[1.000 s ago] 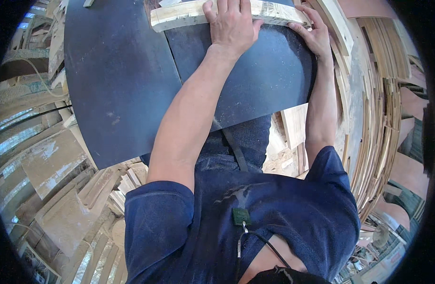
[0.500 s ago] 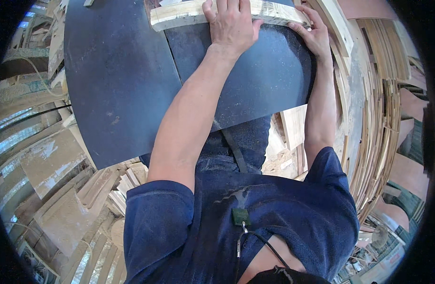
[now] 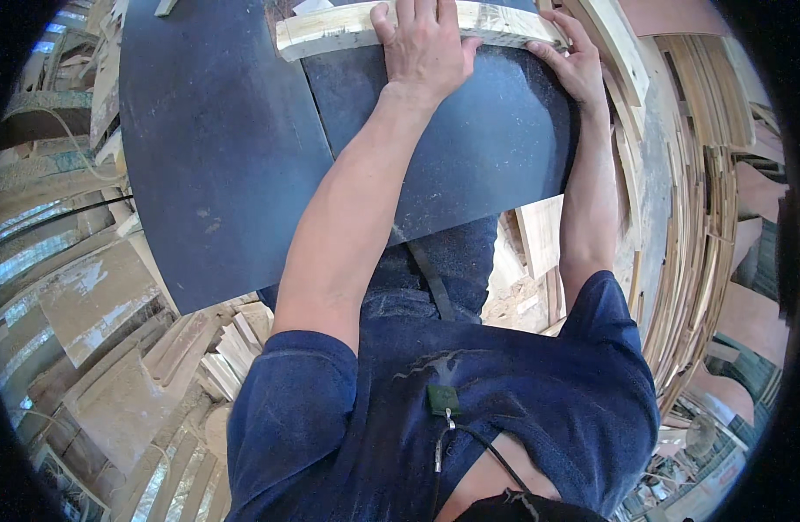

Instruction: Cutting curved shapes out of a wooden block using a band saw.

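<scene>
A pale wooden plank (image 3: 330, 31) lies crosswise at the far side of a dark flat worktop (image 3: 226, 157). My left hand (image 3: 426, 50) is bent over the plank's middle, its fingers reaching over the far edge and its thumb along the near side. At the plank's right end, my right hand (image 3: 578, 65) grips it between thumb and fingers. The far fingertips of my left hand are cut off by the top of the picture. A narrow seam (image 3: 317, 109) runs across the worktop, left of my left forearm.
Long boards (image 3: 622, 52) stand close beside my right hand. Stacked thin strips of wood (image 3: 700, 209) fill the right side. Offcuts (image 3: 235, 357) lie below the worktop's near left edge, and a dusty panel (image 3: 95, 291) is at the left. A small wood piece (image 3: 165, 7) rests on the worktop's far left.
Hardly anything differs. Both hands keep their hold on the plank, and my right hand with the plank's right end sits very slightly farther left.
</scene>
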Available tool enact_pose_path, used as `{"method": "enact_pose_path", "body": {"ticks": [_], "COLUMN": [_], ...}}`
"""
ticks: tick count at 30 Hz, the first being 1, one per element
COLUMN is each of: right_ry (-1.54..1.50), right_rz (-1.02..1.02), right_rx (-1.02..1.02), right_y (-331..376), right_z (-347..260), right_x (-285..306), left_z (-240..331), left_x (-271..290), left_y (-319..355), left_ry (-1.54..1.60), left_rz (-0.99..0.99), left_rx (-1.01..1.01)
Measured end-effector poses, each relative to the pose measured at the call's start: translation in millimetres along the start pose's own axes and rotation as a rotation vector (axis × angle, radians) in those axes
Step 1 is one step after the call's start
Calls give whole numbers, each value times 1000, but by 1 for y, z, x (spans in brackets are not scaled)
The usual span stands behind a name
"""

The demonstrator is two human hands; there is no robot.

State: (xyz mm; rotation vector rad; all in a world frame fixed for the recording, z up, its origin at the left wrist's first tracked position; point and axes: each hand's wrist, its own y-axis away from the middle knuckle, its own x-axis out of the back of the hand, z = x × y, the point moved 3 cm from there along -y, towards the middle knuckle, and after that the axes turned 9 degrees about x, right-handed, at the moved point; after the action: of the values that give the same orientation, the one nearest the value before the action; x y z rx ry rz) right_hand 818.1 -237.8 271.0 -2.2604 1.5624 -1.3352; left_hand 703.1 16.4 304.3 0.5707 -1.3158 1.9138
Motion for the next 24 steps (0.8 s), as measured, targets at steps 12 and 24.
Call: {"method": "enact_pose_path", "body": {"ticks": [12,24], "right_ry": [-44,-6], "right_rz": [23,24], "right_rx": [29,-2], "right_y": [0,4], "right_z": [7,-13], "right_x": [-1,0], "left_z": [0,-13], "left_x": [1,-19], "left_y": [1,8], "left_ry": [31,-84], "left_rz": [-1,64], "left_rx": [10,-54]}}
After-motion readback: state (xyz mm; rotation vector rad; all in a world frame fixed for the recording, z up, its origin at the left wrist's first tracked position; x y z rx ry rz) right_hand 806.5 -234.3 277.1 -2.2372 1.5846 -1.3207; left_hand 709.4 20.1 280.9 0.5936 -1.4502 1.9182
